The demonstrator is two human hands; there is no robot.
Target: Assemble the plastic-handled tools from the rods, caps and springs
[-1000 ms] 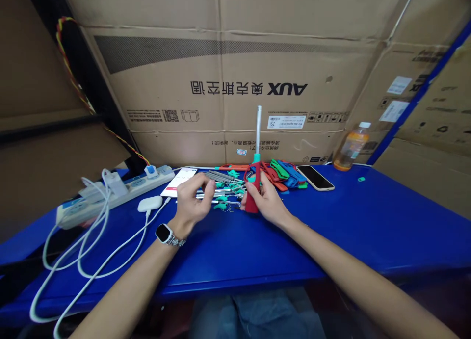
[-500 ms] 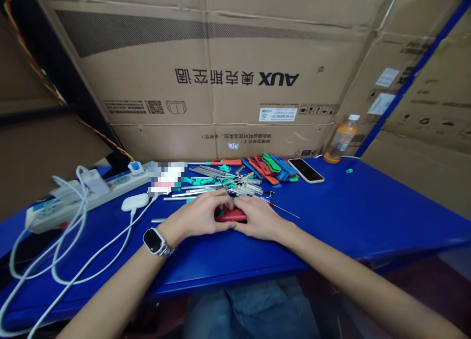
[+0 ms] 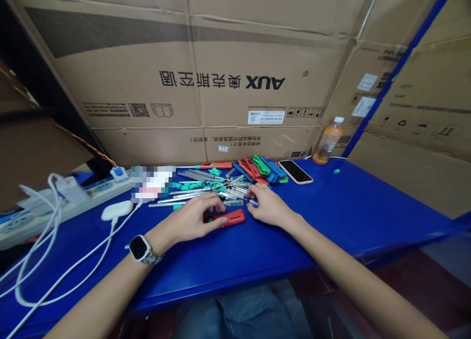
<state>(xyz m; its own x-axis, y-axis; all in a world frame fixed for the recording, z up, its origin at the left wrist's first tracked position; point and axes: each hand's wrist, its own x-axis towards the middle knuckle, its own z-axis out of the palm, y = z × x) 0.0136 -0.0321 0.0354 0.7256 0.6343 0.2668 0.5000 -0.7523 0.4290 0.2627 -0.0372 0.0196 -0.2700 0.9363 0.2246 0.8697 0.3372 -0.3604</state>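
Observation:
A red lighter handle, the plastic body of a long-necked lighter, lies at the front of the pile on the blue table. My left hand holds its left end, thumb on the near side and fingers curled over the far side; a bit of green shows under them. To the right, my right hand pinches a slim screwdriver by its bluish end, the rest hidden by the fingers. Just beyond both hands lie clear lighter inserts with thin wires, metal tubes and green plastic pieces.
Red, green and blue handle shells are heaped at the back, beside a phone. An assembled orange lighter lies behind the tubes. A drink bottle stands back right. A power strip and white cables occupy the left.
My right hand has left the red lighter handle and moved slightly right and up, taking the screwdriver. My left hand keeps the handle, more of which now shows. The view has turned slightly right.

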